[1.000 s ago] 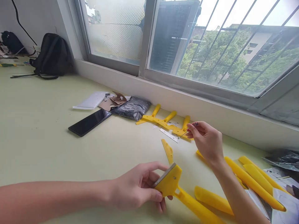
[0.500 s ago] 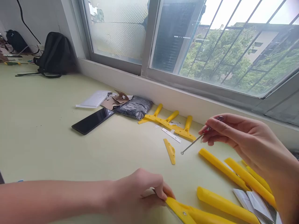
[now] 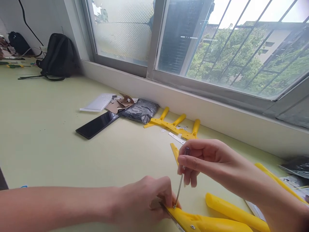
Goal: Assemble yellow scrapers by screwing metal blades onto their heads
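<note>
My left hand is closed on the head end of a yellow scraper at the bottom edge. A thin blade shows along its near edge, and a screw head sits in the yellow plastic. Between the thumb and fingers of my right hand is a small screwdriver, held nearly upright. Its tip meets the scraper head beside my left fingers, at a small metal screw. Partly behind my right hand lies a loose yellow plate. Another yellow handle lies right of the scraper.
Several yellow scraper pieces lie along the window wall, near a white strip. Left of them are a dark plastic bag, a phone and a white packet. A black backpack stands farther left.
My right hand has moved left and down, swinging the screwdriver upright and bringing its tip onto the scraper head. My left hand stays on the scraper.
</note>
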`<state>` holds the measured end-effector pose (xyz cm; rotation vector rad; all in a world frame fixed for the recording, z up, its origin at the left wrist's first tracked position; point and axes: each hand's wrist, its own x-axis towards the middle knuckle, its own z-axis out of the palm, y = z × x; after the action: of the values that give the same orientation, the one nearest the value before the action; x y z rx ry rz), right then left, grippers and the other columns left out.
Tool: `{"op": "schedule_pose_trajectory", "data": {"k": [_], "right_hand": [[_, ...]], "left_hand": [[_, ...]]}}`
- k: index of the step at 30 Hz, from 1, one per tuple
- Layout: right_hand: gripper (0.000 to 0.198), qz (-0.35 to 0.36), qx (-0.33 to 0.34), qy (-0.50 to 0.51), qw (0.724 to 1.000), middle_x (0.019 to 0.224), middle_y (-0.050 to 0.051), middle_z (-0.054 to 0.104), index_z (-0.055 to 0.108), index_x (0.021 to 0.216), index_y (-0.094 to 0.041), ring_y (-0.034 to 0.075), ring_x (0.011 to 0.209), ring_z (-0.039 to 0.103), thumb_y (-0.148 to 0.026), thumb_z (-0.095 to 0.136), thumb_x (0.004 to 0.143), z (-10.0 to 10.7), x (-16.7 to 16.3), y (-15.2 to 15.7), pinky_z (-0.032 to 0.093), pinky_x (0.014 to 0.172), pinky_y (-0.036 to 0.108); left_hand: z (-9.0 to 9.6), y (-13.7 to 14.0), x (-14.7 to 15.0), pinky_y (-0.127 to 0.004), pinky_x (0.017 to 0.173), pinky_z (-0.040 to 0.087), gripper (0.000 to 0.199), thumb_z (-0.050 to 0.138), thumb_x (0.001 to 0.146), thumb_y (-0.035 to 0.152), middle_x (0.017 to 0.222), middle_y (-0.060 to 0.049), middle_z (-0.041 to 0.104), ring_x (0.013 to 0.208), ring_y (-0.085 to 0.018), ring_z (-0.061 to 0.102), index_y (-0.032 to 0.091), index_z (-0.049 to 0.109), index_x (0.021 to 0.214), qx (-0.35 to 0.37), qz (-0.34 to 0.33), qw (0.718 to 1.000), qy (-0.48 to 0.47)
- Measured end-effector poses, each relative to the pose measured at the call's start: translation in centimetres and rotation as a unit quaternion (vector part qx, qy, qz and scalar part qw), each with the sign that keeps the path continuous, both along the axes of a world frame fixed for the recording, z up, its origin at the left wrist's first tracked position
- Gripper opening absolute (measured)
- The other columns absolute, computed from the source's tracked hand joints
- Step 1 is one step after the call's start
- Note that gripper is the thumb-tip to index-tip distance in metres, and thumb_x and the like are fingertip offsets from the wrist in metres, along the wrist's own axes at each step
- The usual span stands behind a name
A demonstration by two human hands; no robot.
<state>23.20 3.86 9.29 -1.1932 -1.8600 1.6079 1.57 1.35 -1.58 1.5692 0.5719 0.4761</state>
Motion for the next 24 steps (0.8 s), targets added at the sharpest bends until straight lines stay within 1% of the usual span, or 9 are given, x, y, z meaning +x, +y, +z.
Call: {"op": "schedule_pose_trajectory", "data": {"k": [5, 7, 10, 15, 20, 24], "right_hand": [[0.025, 0.002, 0.0, -0.009, 1.0, 0.075, 0.003, 0.072, 0.065, 0.086, -0.016, 0.013, 0.069, 0.068, -0.04, 0.068, 0.094, -0.22, -0.1, -0.03, 0.056, 0.067, 0.022], [0.025, 0.003, 0.0, -0.013, 1.0, 0.075, 0.003, 0.072, 0.065, 0.087, -0.016, 0.014, 0.07, 0.068, -0.04, 0.068, 0.094, -0.34, -0.07, 0.08, 0.056, 0.067, 0.023], [0.025, 0.004, 0.0, -0.019, 1.0, 0.075, 0.004, 0.072, 0.066, 0.088, -0.016, 0.015, 0.071, 0.068, -0.041, 0.067, 0.094, -0.47, -0.08, 0.23, 0.056, 0.068, 0.024], [0.026, 0.009, -0.004, -0.027, 1.0, 0.076, 0.004, 0.073, 0.066, 0.088, -0.016, 0.015, 0.072, 0.068, -0.042, 0.067, 0.095, -0.4, -0.15, 0.19, 0.056, 0.069, 0.024], [0.027, 0.011, -0.011, -0.026, 1.0, 0.077, 0.004, 0.073, 0.066, 0.09, -0.017, 0.015, 0.073, 0.069, -0.043, 0.066, 0.095, -0.4, -0.06, -0.04, 0.056, 0.071, 0.024], [0.027, 0.012, -0.007, -0.024, 1.0, 0.079, 0.004, 0.073, 0.067, 0.09, -0.016, 0.016, 0.074, 0.07, -0.043, 0.066, 0.095, -0.32, -0.14, -0.24, 0.056, 0.072, 0.025]], "left_hand": [[0.26, -0.15, 0.24, -0.037, 0.077, 0.059, 0.026, 0.068, 0.078, 0.022, 0.11, -0.012, 0.073, 0.094, -0.022, 0.072, 0.021, 0.044, 0.089, -0.02, 0.016, 1.0, 0.018], [0.21, -0.24, 0.24, -0.039, 0.079, 0.059, 0.027, 0.068, 0.078, 0.022, 0.112, -0.013, 0.073, 0.095, -0.023, 0.072, 0.021, 0.045, 0.091, -0.03, 0.016, 0.999, 0.013], [0.07, -0.27, 0.16, -0.041, 0.082, 0.059, 0.025, 0.068, 0.078, 0.022, 0.115, -0.013, 0.072, 0.097, -0.025, 0.073, 0.02, 0.047, 0.092, -0.025, 0.009, 1.0, 0.014], [0.06, -0.17, 0.08, -0.041, 0.086, 0.06, 0.022, 0.069, 0.078, 0.022, 0.117, -0.014, 0.071, 0.103, -0.027, 0.072, 0.019, 0.053, 0.093, -0.023, 0.004, 0.999, 0.025], [0.08, -0.2, 0.06, -0.038, 0.086, 0.061, 0.024, 0.068, 0.078, 0.018, 0.114, -0.01, 0.071, 0.103, -0.024, 0.072, 0.02, 0.05, 0.094, -0.029, 0.023, 0.999, 0.023], [-0.49, -0.22, 0.08, -0.033, 0.086, 0.06, 0.022, 0.069, 0.079, 0.018, 0.111, -0.008, 0.072, 0.1, -0.022, 0.073, 0.019, 0.057, 0.098, -0.018, 0.014, 1.0, 0.015]]}}
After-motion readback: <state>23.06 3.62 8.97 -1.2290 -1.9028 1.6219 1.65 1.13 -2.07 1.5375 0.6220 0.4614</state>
